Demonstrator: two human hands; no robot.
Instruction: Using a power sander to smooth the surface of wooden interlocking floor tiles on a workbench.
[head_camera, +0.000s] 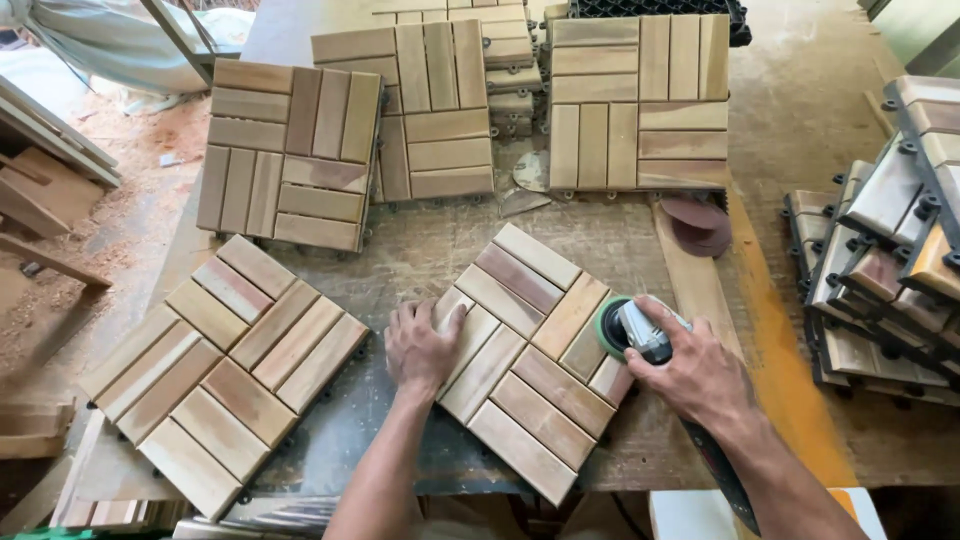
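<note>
While my left hand presses flat, fingers spread, on the slatted wooden tile lying cornerwise on the workbench, pinning it against sliding, my right hand is clamped around the sander working its right edge.

— How is the scene lit?
— Soft, even daylight is seen throughout; the bench is brightly lit, and only faint shadows are cast beneath the right hand.
— Is glare noted?
— Pale sheeting at 10 o'clock is nearly washed out.
— And sharpness?
— The centre is rendered crisply. Straight edges are bowed toward 3 and 9 o'clock, and the corners are slightly softened.
</note>
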